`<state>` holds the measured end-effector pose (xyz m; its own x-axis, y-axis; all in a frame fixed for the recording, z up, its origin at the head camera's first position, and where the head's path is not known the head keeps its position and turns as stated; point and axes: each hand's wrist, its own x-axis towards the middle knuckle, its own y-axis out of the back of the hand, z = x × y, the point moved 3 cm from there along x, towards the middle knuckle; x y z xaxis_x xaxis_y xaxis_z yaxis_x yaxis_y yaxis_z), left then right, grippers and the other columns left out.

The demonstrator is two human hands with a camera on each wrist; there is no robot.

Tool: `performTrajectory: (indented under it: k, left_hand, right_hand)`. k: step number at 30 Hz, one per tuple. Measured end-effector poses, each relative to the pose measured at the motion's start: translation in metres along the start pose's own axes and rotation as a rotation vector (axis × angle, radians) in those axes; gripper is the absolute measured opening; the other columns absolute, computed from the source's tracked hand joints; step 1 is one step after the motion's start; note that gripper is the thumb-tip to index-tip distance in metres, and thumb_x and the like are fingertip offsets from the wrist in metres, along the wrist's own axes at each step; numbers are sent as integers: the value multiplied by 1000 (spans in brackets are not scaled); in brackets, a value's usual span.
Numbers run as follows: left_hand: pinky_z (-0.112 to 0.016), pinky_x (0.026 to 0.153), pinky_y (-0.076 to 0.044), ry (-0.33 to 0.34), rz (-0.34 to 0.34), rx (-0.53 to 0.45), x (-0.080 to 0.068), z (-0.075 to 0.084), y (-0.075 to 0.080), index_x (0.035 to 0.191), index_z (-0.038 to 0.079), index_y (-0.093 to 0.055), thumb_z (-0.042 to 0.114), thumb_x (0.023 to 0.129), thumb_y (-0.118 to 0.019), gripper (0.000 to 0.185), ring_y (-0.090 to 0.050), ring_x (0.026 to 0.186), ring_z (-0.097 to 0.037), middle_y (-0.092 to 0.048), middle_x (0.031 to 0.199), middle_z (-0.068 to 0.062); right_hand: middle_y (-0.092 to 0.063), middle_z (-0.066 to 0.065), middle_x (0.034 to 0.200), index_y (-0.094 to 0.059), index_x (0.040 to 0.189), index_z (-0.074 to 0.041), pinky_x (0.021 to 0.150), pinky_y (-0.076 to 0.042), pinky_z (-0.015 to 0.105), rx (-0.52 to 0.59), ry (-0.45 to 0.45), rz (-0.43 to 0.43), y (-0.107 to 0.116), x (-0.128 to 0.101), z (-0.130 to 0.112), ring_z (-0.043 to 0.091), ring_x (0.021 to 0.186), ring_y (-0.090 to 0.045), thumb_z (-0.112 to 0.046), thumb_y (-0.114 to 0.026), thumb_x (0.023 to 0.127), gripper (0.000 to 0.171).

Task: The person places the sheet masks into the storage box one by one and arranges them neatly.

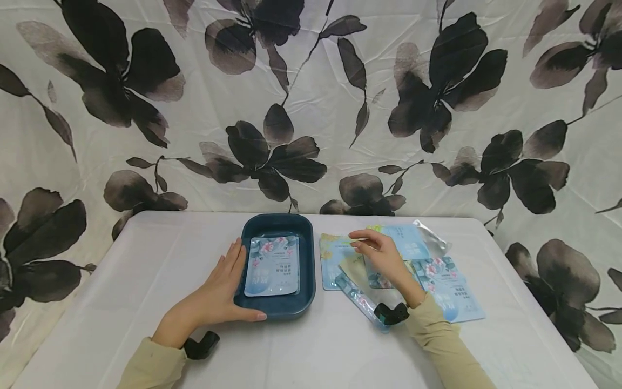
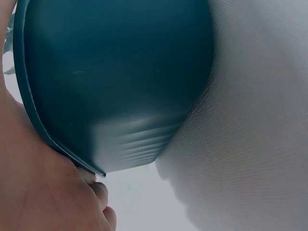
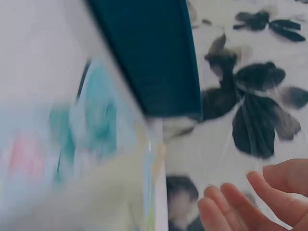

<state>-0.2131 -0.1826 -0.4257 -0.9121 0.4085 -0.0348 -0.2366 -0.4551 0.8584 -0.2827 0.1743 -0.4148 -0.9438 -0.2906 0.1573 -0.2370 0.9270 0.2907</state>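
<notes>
A dark teal tray [image 1: 305,270] stands on the table with one pale blue flowered sachet [image 1: 272,266] lying flat inside. My left hand [image 1: 218,289] rests against the tray's left side, its fingers straight along the rim and the thumb at the near corner. In the left wrist view the tray's outer wall [image 2: 120,72] fills much of the picture beside the hand. My right hand [image 1: 381,259] hovers over a loose pile of similar sachets [image 1: 449,292] right of the tray. Its fingers are loosely bent, with nothing between them in the right wrist view.
The pile overlaps untidily, with a yellow-and-blue sachet [image 1: 332,265] nearest the tray and a silvery piece [image 1: 432,237] at the back. A narrow flowered packet [image 1: 359,302] lies slanted at the front. Behind the white table [image 1: 272,356] hangs a flower-printed cloth [image 1: 311,108].
</notes>
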Motion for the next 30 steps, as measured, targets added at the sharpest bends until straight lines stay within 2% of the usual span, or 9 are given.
performTrajectory:
  k: [7,10,14,17,19,21,23,28,30]
  left_hand:
    - [-61,118,-4,-2,2,3,1,-1,1,156,-6,-1,81,58,-75,150,6,151,-37,12,164,-20]
    - [-61,118,-5,0,-1,5,0,-1,1,156,-6,-1,81,58,-75,150,7,151,-37,12,164,-20]
    - [-61,117,-4,3,-5,-4,-1,1,2,156,-6,-1,81,59,-75,150,7,151,-36,12,164,-21]
    - [-61,118,-4,4,-8,-5,-1,1,2,156,-5,0,81,59,-75,150,8,151,-36,12,164,-20]
    - [-61,118,-4,5,-9,-2,-1,1,1,156,-4,1,81,59,-75,150,8,151,-35,13,164,-19]
    - [-60,118,-3,6,-9,0,-1,1,1,156,-4,1,81,59,-75,150,8,151,-35,13,164,-19]
    - [-60,118,-4,6,-8,0,-1,1,1,156,-4,1,81,59,-75,150,8,151,-35,13,164,-19]
    - [-60,118,-4,6,-9,-3,-1,1,1,156,-4,1,81,59,-75,150,8,151,-35,13,164,-19]
    - [-60,118,-4,4,-9,-4,-1,2,1,156,-5,1,81,59,-75,150,8,151,-35,13,164,-19]
  right_hand:
    - [-65,21,124,-63,125,6,89,-51,26,-256,5,37,51,-22,9,36,111,-63,-5,-55,100,28]
    - [-65,23,122,-62,125,7,87,-50,20,-317,13,42,74,-36,13,35,110,-63,-5,-55,101,28]
    - [-65,24,121,-63,125,7,82,-50,16,-362,-11,83,101,-56,23,20,106,-65,-8,-56,101,28]
    - [-66,24,119,-63,123,7,79,-50,13,-397,-33,120,118,-71,32,2,101,-62,-8,-56,101,28]
    - [-66,25,118,-63,123,7,77,-50,13,-420,-49,134,126,-80,38,-3,98,-60,-8,-56,101,27]
    - [-66,24,118,-64,122,6,78,-49,13,-470,-80,140,131,-88,42,-1,97,-60,-11,-58,100,28]
    - [-65,23,120,-64,124,3,80,-49,20,-532,-125,134,134,-96,46,8,99,-60,-16,-64,97,33]
    - [-50,26,131,-57,134,-1,86,-44,52,-608,-212,60,135,-114,55,37,111,-48,-27,-81,83,63]
    - [-43,28,134,-55,135,-1,87,-36,62,-610,-221,51,134,-120,59,46,117,-40,-28,-84,79,69]
